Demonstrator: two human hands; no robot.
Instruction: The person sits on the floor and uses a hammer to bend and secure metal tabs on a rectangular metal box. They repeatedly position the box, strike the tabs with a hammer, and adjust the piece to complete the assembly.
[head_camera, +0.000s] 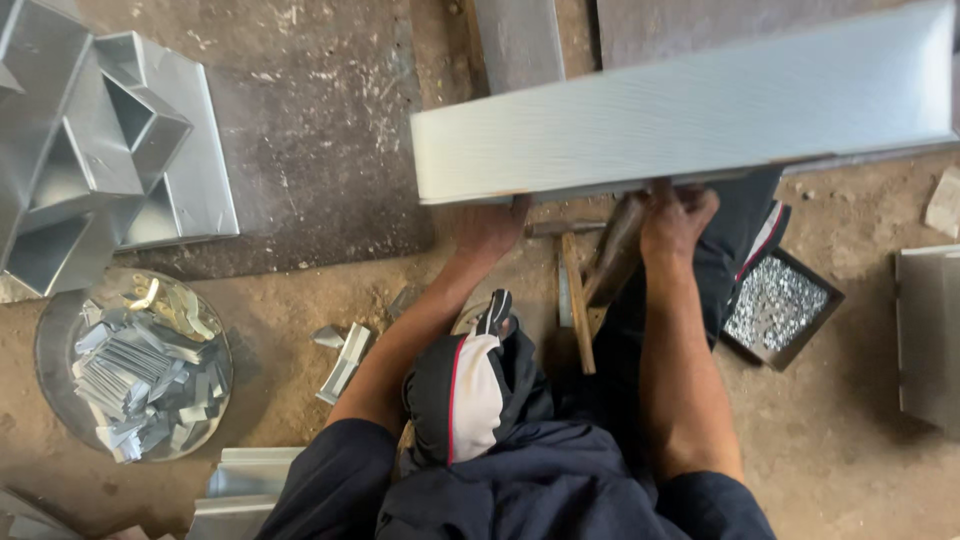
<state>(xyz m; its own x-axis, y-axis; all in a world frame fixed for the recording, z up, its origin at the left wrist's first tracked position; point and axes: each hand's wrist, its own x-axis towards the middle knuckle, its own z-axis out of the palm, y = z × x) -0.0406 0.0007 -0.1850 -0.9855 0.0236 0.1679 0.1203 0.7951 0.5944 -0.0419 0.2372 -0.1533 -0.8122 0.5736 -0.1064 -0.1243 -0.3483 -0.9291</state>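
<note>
1. Galvanised steel fills the head view: a long box duct (690, 110) lies across the upper frame, its near end toward the left and its far end running out at the right edge.
2. Left hand (492, 228) is pressed up under the duct's lower edge near its left end, fingers curled on the metal; they are hidden behind the edge, so how tight the hold is cannot be told.
3. Right hand (675, 218) is closed on the same lower edge further right, knuckles showing, fingertips tucked under the sheet.
4. Between the forearms, on the dirt floor (850, 440), a hammer (578, 290) lies with its wooden handle pointing toward the person.
5. Right of the right arm sits a dark square tray (782, 308) of small shiny fasteners, partly under a trouser leg.
6. At upper left, finished square duct pieces (100, 150) are stacked, resting on a dark rusty plate (320, 150).
7. Below them a round tin (135, 365) holds cut metal strips and a few brass-coloured bits.
8. Loose offcuts (345, 358) lie just beside the left forearm.
9. More folded sheet (240, 490) shows at the bottom left, and another panel (930, 335) at the right edge.
</note>
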